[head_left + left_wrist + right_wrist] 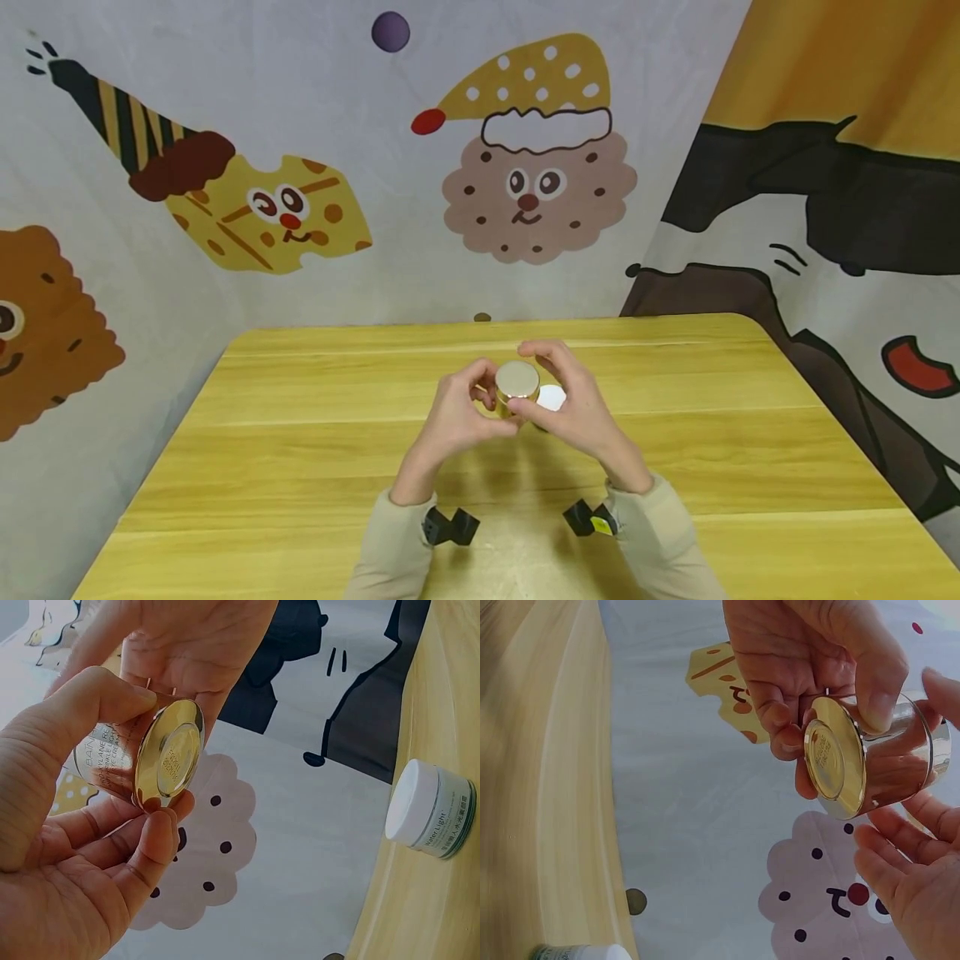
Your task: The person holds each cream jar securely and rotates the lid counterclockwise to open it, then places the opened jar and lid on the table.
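A shiny gold cosmetic cream jar point(517, 381) is held above the table, its pale gold lid facing up in the head view. My left hand point(456, 412) grips its lower part, thumb on one side and fingertips on the other. The jar's round gold base point(171, 754) with small print shows in the left wrist view. My right hand point(588, 414) is beside the lid, its thumb in front and its curved fingers spread apart from it. Behind the right hand, partly hidden, a white-lidded cream jar point(552, 397) stands on the table.
The wooden table point(315, 467) reaches back to a wall cloth point(420, 283) printed with cartoon biscuits and cheese. In the left wrist view the white-lidded jar shows green at its base. Small black devices point(452, 527) sit at both sleeve cuffs.
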Action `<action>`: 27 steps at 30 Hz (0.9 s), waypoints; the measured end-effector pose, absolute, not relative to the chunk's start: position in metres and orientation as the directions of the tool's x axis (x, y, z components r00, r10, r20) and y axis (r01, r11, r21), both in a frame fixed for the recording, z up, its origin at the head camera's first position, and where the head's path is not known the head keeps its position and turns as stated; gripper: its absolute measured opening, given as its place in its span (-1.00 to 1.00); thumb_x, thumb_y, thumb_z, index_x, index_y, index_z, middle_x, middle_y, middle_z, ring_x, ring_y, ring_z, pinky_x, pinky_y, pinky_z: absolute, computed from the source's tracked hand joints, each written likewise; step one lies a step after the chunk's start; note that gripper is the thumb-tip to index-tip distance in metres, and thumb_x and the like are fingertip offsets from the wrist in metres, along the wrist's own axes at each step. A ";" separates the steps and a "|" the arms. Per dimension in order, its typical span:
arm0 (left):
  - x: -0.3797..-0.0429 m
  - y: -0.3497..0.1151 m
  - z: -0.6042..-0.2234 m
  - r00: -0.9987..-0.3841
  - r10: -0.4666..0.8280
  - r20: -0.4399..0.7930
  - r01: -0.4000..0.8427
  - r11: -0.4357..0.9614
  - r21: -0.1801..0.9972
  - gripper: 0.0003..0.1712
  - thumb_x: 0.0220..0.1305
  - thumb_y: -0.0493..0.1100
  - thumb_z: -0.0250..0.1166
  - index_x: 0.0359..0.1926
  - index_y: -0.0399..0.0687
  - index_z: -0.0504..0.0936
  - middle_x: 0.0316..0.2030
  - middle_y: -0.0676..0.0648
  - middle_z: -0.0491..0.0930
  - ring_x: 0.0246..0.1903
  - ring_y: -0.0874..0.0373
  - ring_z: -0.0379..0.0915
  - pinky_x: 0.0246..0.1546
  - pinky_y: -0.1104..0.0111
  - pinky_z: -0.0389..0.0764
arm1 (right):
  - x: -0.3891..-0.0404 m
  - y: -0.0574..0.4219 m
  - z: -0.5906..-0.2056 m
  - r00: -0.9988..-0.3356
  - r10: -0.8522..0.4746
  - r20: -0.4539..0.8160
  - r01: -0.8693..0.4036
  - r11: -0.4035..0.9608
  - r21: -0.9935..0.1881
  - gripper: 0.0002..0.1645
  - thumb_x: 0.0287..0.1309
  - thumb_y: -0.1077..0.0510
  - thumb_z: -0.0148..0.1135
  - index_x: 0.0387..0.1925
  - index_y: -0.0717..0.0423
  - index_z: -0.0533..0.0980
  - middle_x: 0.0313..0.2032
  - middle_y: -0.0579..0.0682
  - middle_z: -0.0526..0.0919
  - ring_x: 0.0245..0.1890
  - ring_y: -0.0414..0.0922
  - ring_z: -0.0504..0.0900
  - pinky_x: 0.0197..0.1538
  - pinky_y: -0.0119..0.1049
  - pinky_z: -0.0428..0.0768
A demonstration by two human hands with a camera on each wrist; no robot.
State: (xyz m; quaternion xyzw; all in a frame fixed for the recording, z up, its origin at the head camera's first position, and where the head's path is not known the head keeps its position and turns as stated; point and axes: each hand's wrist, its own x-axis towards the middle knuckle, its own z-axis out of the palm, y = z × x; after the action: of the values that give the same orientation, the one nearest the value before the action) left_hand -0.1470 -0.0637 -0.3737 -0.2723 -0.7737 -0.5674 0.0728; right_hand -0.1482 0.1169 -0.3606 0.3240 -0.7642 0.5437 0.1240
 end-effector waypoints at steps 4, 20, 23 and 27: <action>-0.147 -0.064 -0.373 -0.839 0.340 0.424 0.507 0.208 0.837 -0.64 -0.22 -0.35 0.44 -0.32 -0.17 0.51 -0.54 -0.06 0.47 -0.53 0.12 0.39 -0.44 0.21 0.59 | -0.148 0.117 -0.361 -0.762 -0.349 0.545 -0.627 0.193 -0.754 -0.48 -0.14 0.40 0.41 -0.06 0.25 0.45 0.06 0.10 0.45 0.14 0.05 0.39 0.25 -0.07 0.32; -0.147 -0.063 -0.373 -0.850 0.342 0.400 0.484 0.206 0.851 -0.61 -0.25 -0.39 0.46 -0.31 -0.23 0.51 -0.53 -0.15 0.49 -0.53 0.01 0.41 -0.44 0.12 0.57 | -0.150 0.119 -0.363 -0.724 -0.388 0.570 -0.667 0.182 -0.722 -0.38 -0.04 0.34 0.36 0.12 0.27 0.39 0.09 0.11 0.45 0.15 0.02 0.38 0.24 0.04 0.29; -0.145 -0.062 -0.370 -0.852 0.346 0.393 0.477 0.204 0.855 -0.60 -0.26 -0.43 0.44 -0.30 -0.29 0.50 -0.51 -0.24 0.51 -0.52 -0.08 0.40 -0.43 0.05 0.56 | -0.149 0.118 -0.362 -0.758 -0.363 0.543 -0.627 0.172 -0.760 -0.40 -0.14 0.40 0.41 0.01 0.26 0.39 0.07 0.11 0.44 0.16 0.02 0.37 0.28 -0.03 0.26; -0.137 -0.062 -0.354 -0.848 0.357 0.391 0.479 0.201 0.855 -0.64 -0.24 -0.47 0.41 -0.33 -0.33 0.48 -0.53 -0.30 0.48 -0.52 -0.16 0.40 -0.43 0.02 0.55 | -0.148 0.118 -0.361 -0.756 -0.358 0.548 -0.629 0.169 -0.759 -0.49 -0.12 0.42 0.39 -0.06 0.26 0.44 0.06 0.12 0.45 0.14 0.06 0.39 0.26 -0.06 0.31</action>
State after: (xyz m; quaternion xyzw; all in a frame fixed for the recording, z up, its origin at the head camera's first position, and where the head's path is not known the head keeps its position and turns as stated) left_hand -0.1365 -0.0620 -0.3537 -0.2702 -0.7732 -0.5712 0.0533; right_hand -0.1483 0.1177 -0.3611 0.3271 -0.7547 0.5555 0.1221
